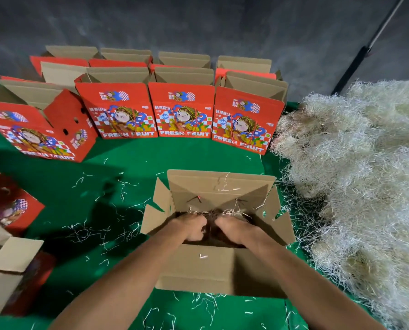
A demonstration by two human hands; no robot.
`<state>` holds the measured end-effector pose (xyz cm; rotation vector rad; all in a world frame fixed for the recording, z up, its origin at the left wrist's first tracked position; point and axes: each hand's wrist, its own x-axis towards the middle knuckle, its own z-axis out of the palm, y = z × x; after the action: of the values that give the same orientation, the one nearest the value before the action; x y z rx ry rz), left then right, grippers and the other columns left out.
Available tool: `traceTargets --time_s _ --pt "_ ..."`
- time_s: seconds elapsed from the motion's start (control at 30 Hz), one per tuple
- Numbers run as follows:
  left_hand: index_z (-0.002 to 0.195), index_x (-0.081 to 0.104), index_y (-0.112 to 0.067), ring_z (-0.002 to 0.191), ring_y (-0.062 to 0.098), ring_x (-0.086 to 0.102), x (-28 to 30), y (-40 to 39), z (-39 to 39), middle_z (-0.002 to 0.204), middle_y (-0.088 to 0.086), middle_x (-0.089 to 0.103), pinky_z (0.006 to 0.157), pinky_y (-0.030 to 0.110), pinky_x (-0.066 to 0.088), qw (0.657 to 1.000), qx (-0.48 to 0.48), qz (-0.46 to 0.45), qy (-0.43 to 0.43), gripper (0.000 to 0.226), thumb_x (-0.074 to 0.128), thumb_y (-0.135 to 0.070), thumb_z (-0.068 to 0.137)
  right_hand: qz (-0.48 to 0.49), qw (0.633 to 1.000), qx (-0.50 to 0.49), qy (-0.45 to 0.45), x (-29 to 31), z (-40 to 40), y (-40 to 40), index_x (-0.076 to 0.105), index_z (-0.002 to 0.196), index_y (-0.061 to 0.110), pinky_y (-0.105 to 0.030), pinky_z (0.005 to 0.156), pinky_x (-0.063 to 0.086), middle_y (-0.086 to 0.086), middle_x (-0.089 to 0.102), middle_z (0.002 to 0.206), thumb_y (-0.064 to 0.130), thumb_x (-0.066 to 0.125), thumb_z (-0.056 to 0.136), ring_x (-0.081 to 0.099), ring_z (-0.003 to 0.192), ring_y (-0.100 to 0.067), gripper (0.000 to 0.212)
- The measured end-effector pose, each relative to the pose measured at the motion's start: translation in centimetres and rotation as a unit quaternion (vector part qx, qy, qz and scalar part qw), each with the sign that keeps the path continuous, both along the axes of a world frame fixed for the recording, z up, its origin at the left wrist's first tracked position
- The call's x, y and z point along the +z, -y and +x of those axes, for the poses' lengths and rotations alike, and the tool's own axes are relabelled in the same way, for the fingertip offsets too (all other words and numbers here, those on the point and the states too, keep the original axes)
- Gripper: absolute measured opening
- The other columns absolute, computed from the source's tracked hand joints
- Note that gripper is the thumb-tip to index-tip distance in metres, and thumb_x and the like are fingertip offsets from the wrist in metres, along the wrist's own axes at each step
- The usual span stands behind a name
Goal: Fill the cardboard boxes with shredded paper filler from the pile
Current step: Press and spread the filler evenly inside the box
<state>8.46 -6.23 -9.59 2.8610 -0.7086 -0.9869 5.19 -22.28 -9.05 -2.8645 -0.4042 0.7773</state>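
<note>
An open cardboard box [220, 270] stands on the green cloth in front of me, flaps spread. Both my hands reach down into it. My left hand [189, 227] and my right hand [234, 231] sit side by side inside, fingers curled down into shredded paper filler [224, 211] that lies dark and shadowed at the box bottom. Whether the fingers grip the filler or press it down is hidden by the shadow. A large pile of pale shredded paper [355, 177] lies to the right of the box.
Several red "FRESH FRUIT" boxes [182, 110] stand open in rows at the back. One red box [44, 132] stands tilted at the left. More boxes [5, 265] sit at the near left. Loose paper strands litter the green cloth [117, 186].
</note>
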Motion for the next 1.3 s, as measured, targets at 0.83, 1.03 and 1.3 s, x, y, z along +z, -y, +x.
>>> traceTargets --time_s 0.83,1.03,1.3 --pt "0.156 0.019 -0.015 0.151 0.02 0.014 -3.3 0.4 0.9 0.164 0.004 0.017 0.121 0.04 0.009 0.953 -0.068 0.289 0.058 0.07 0.05 -0.038 0.098 -0.113 0.982 -0.109 -0.103 -2.3 0.2 1.1 0.031 0.152 0.003 -0.039 0.119 0.026 -0.017 0.035 0.155 0.024 0.039 0.107 0.034 0.144 -0.031 0.051" --pt "0.13 0.059 -0.02 0.123 0.026 0.056 0.6 0.2 0.1 0.129 0.003 0.062 0.092 0.034 0.043 0.958 -0.15 0.189 0.152 0.04 0.063 -0.013 0.091 -0.144 0.989 -0.039 -0.009 0.1 0.5 1.3 0.064 0.121 0.013 -0.043 0.098 0.044 -0.011 0.064 0.119 0.025 0.048 0.1 0.06 0.115 -0.031 0.029" --pt "0.11 0.061 -0.004 0.095 0.033 0.063 -0.1 1.0 -0.3 0.114 0.018 0.065 0.064 0.031 0.045 0.996 -0.072 0.031 -0.043 0.023 0.047 -0.004 0.092 -0.065 0.992 -0.027 -0.102 -2.5 1.4 0.5 0.056 0.13 0.006 -0.033 0.107 0.038 -0.015 0.056 0.137 0.011 0.059 0.095 0.053 0.127 -0.028 0.035"
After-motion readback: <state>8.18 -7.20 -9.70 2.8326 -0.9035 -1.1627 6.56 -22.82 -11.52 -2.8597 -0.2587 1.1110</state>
